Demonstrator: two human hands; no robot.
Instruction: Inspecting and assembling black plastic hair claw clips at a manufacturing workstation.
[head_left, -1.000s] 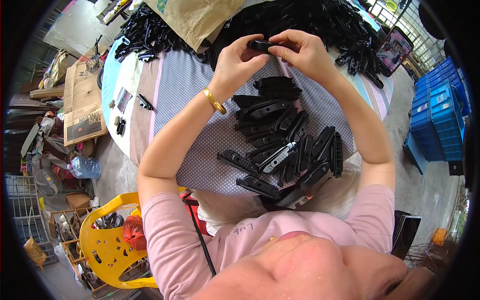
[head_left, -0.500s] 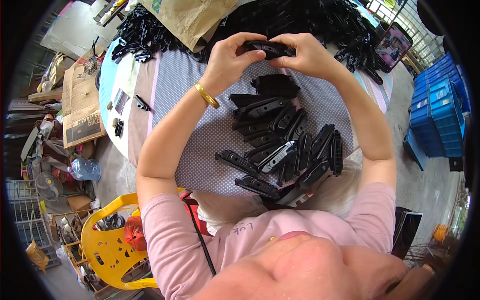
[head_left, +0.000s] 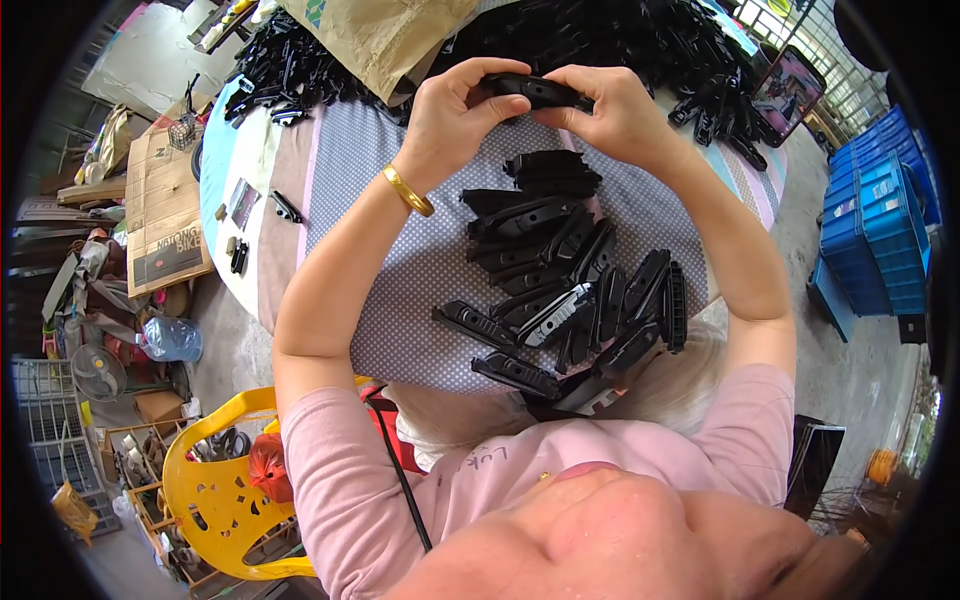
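Black part (head_left: 540,91): a long, dark piece spanning the gap between both sets of fingers, lifted above the table; its two ends are partly covered by them.
Left hand (head_left: 455,117): fingers clamped on the part's left end, thumb on the body side, index finger on the far side; the other fingertips are hard to make out.
Right hand (head_left: 618,112): fingers clamped on the part's right end, thumb on the body side, index finger along the far side; the remaining tips are hidden.
Gold bracelet (head_left: 408,190): on the left wrist, near the left fingers, toward the body.
Cluster of pieces (head_left: 530,218): on the body side of the fingers, between the forearms; similar black pieces overlap at mixed angles, one showing a silver-grey face.
Tablecloth (head_left: 400,285): beneath the fingers and the cluster, grey and dotted, with striped bands to either side.
Heap (head_left: 600,42): beyond the fingers, dense and black, spreading left and right.
Paper bag (head_left: 380,45): beyond the left fingers and to their left, brown, against the heap.
Phone (head_left: 790,95): well right of the right fingers, tilted, screen lit.
Loose pieces (head_left: 287,207): two, well left of the left fingers, toward the body.
Blue crates (head_left: 865,225): far right of the right fingers, past the table's edge.
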